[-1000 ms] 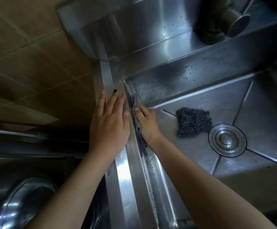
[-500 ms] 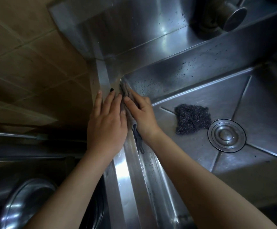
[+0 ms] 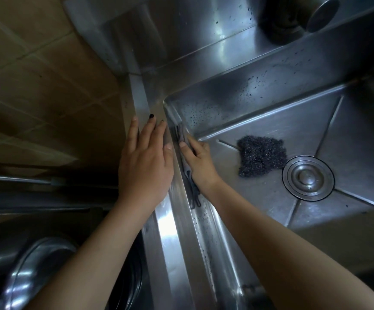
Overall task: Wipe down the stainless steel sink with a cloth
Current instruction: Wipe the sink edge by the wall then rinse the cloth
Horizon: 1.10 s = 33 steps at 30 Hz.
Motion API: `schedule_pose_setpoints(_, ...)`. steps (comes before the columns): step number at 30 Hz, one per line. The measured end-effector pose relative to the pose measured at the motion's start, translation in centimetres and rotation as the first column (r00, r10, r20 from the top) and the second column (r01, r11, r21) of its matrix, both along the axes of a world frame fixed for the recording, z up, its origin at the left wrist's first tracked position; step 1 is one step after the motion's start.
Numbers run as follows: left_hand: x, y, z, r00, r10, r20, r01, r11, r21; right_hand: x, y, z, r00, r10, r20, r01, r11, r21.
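1. The fingers (image 3: 189, 145) of the right hand (image 3: 200, 163) are lying flat and close together, pressing the grey cloth (image 3: 187, 168) against the sink's left inner wall rather than pinching it; half a second ago they were reaching up at the wall's far corner, and now they are sitting lower and nearer the basin floor, so the hand is sliding back along the wall.
2. The sink (image 3: 259, 90) is taking up most of the view, and its back wall, beyond the drain (image 3: 308, 178), is carrying many dark droplets, so I judge that face is waiting its turn.
3. The left hand (image 3: 147, 164) is resting palm down on the sink rim, on the far side of the cloth from the drain, fingers gently spread and gripping nothing; it is staying where it was a second ago, bracing the body.
4. The steel scourer (image 3: 260, 157) is lying on the basin floor just beside the drain, between drain and right hand, in the same spot as before.
5. The cloth's tail is trailing down the wall below the wrist, and drops are showing further along that wall, nearer the person than the drain.
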<state>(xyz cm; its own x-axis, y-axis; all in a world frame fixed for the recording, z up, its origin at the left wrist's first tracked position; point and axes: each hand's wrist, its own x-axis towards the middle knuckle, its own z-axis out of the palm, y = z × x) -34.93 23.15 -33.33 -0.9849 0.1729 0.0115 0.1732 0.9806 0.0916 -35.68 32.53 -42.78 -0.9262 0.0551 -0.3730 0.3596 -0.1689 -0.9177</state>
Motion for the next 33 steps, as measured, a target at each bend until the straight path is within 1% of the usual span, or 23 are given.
schedule_pose_setpoints(4,0.0,0.0,0.0,1.000,-0.004,0.008,0.004,1.000,-0.009,1.0,0.5,1.8,0.999,0.009,-0.052,-0.011,0.999,-0.042)
schedule_pose_setpoints(9,0.2,0.2,0.0,1.000,-0.015,-0.006,0.015,1.000,-0.023,-0.2,0.3,4.0,0.989,-0.038,-0.142,0.028,0.997,-0.076)
schedule_pose_setpoints(13,0.0,0.1,0.1,1.000,-0.016,-0.014,0.016,1.000,-0.014,-1.7,-0.1,3.4,0.981,-0.041,-0.190,0.033,0.998,-0.045)
schedule_pose_setpoints(15,0.0,0.1,0.1,1.000,-0.010,-0.012,0.010,1.000,-0.012,-2.4,-0.3,2.7,0.984,-0.051,-0.170,0.049,0.999,-0.018)
schedule_pose_setpoints(19,0.1,0.0,0.0,1.000,-0.005,-0.004,0.005,1.000,-0.012,-2.8,-0.5,0.5,0.996,-0.051,-0.068,0.055,0.997,0.061)
schedule_pose_setpoints(23,0.1,0.0,0.1,1.000,0.004,0.004,-0.004,1.000,0.007,-1.2,-0.6,-1.5,0.999,-0.046,0.027,0.043,0.995,0.090)
schedule_pose_setpoints(26,0.1,0.1,0.1,1.000,0.010,0.012,-0.010,1.000,0.009,0.6,-0.6,-2.0,0.996,-0.061,0.069,0.056,0.996,0.071)
schedule_pose_setpoints(29,0.1,0.1,0.1,1.000,0.013,0.016,-0.013,1.000,0.010,2.3,-0.5,-1.0,0.997,-0.065,0.043,0.065,0.998,0.012)
schedule_pose_setpoints(31,0.1,0.1,0.2,1.000,0.016,0.012,-0.016,1.000,0.015,2.6,-0.3,0.3,0.999,-0.048,-0.018,0.047,0.999,-0.026)
schedule_pose_setpoints(33,0.1,0.1,0.2,1.000,0.012,0.003,-0.012,1.000,0.015,2.1,0.0,1.4,0.995,-0.013,-0.095,0.011,1.000,-0.024)
